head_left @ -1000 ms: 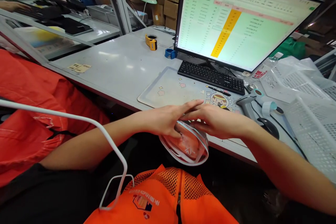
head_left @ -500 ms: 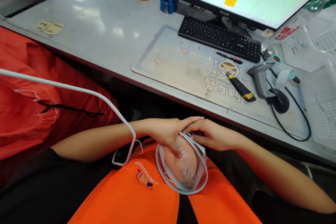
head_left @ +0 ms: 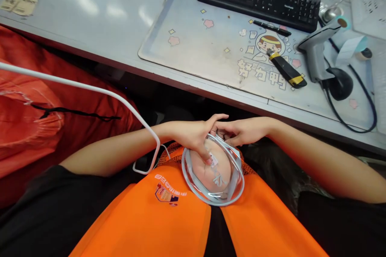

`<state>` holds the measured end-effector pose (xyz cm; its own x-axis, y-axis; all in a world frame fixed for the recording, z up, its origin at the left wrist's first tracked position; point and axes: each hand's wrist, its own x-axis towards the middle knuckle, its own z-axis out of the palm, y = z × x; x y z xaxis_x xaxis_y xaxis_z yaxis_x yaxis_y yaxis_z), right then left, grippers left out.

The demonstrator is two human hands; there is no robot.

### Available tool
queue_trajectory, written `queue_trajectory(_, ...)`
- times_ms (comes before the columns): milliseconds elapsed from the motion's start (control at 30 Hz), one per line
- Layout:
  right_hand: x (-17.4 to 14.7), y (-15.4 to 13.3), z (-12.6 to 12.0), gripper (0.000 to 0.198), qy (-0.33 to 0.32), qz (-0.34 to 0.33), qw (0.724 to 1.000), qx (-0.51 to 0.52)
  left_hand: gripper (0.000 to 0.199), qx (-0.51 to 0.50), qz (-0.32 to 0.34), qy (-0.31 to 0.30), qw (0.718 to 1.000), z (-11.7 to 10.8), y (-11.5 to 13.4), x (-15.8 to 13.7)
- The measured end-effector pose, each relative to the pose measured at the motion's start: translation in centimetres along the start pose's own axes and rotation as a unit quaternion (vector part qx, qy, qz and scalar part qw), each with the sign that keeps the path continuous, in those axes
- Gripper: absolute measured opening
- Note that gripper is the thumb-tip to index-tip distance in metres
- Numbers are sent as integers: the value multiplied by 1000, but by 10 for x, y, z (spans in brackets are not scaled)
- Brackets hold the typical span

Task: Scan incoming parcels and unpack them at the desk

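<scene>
A round clear plastic pouch (head_left: 237,184) with grey piping rests against the front of my orange vest (head_left: 144,217). Through its clear face shows a smooth beige padded piece (head_left: 211,150) with a small white label. My left hand (head_left: 196,136) grips the pouch from its left, thumb pressed on the face near the label, index finger stretched past the top edge. My right hand (head_left: 245,130) has its bent fingers at the upper rim, close to the left fingers. What the right fingertips pinch there is partly hidden.
The desk edge runs just beyond my hands. On its printed mat (head_left: 193,48) lie a yellow-black utility knife (head_left: 286,69), a pen (head_left: 271,28) and a barcode scanner (head_left: 316,52) with its cable, below a keyboard (head_left: 256,0). A white bar (head_left: 90,87) and red cloth (head_left: 24,120) are at left.
The view has tilted down, so the monitor has mostly left the frame. Both hands keep their place at the pouch; the right fingers have shifted slightly along its upper rim.
</scene>
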<state>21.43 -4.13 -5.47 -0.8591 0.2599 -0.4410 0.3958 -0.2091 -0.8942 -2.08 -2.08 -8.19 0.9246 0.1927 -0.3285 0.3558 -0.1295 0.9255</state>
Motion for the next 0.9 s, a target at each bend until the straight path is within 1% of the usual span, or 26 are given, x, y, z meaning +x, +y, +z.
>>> queue_trajectory(67,0,-6,-2,21,5,-4,1000,-14,148,-2,0,-3,1000,0,1,0)
queue_trajectory(167,1,-11,-3,10,21,-16,998,-48,147,6,14,0,1000,1,1,-1)
queue_trajectory(233,0,-13,0,15,44,-26,996,-73,145,23,9,3,1000,1,2,-2)
queue_trajectory(300,-2,-14,6,14,82,-27,992,-95,140,38,-3,7,999,0,5,-4)
queue_trajectory(333,-4,-15,9,11,102,-22,988,-110,132,43,-8,7,999,-1,6,-5)
queue_trajectory(367,-6,-17,13,10,122,-14,984,-132,121,46,-10,4,999,-2,9,-6)
queue_trajectory(467,-15,-29,24,9,164,30,962,-218,71,37,-17,-20,999,-6,15,-8)
queue_trajectory(500,-19,-33,27,10,173,51,951,-252,59,34,-21,-24,999,-7,16,-9)
queue_trajectory(533,-23,-38,30,10,183,72,938,-287,50,31,-26,-21,999,-7,17,-9)
queue_trajectory(567,-27,-42,34,10,189,94,923,-322,46,28,-34,-12,999,-7,17,-10)
queue_trajectory(667,-42,-44,45,11,202,143,869,-429,46,-3,-62,46,997,-12,10,-15)
queue_trajectory(700,-48,-40,50,12,206,149,851,-460,47,-26,-73,76,994,-15,7,-19)
queue_trajectory(733,-54,-36,54,13,212,149,835,-486,49,-54,-82,118,988,-20,2,-23)
queue_trajectory(767,-60,-30,58,14,220,140,823,-505,51,-86,-87,173,977,-26,-2,-28)
queue_trajectory(833,-71,-21,62,16,258,91,806,-525,54,-136,-80,295,942,-40,-7,-38)
queue_trajectory(867,-76,-19,61,16,296,56,796,-525,54,-145,-69,342,926,-47,-7,-43)
queue_trajectory(900,-79,-19,58,15,346,21,782,-517,53,-138,-55,368,918,-53,-5,-47)
